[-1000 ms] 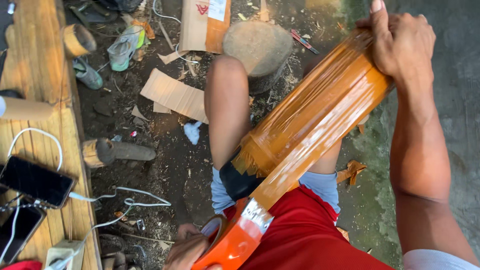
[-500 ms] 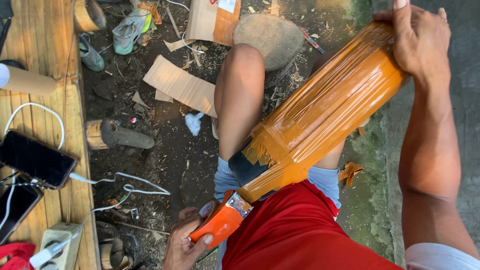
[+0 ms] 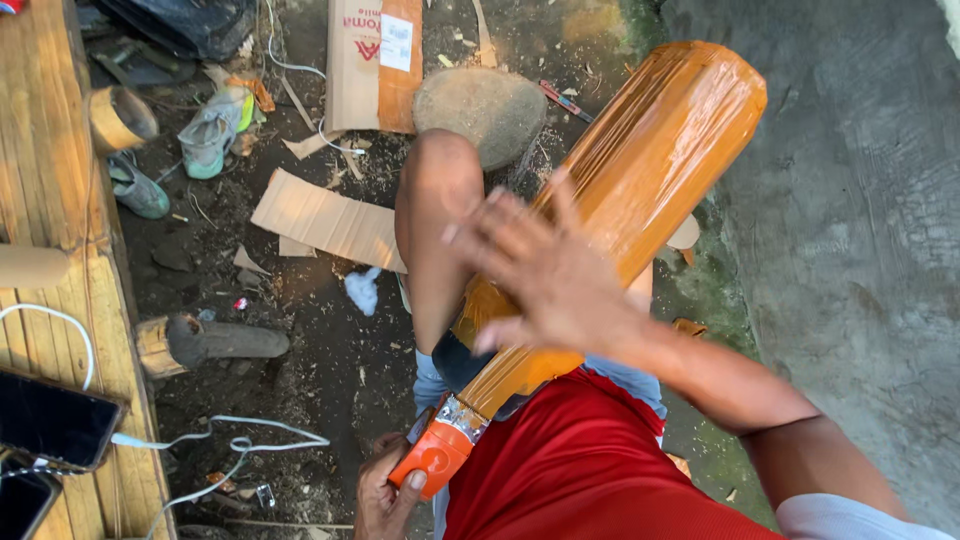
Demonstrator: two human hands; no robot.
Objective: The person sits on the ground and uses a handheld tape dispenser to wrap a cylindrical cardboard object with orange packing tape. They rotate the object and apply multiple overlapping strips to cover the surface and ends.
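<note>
Two phones [image 3: 50, 425] lie on the wooden desk [image 3: 45, 200] at far left, a white cable [image 3: 215, 435] trailing onto the dirt floor. The left hand [image 3: 385, 495] is closed around the orange handle [image 3: 432, 460] of the film-wrapped orange cylinder [image 3: 650, 170], which slants up-right across the bare knee [image 3: 440, 180]. The right hand [image 3: 545, 270], fingers spread and blurred, hovers over the cylinder's middle; contact cannot be told.

A flattened brown cardboard box [image 3: 375, 62] with a white rectangular label [image 3: 396, 42] lies on the dirt floor at the top, a plain cardboard sheet [image 3: 325, 218] rests below it, and two dark-screened phones [image 3: 52, 420] sit on the wooden surface [image 3: 45, 190] at lower left.
</note>
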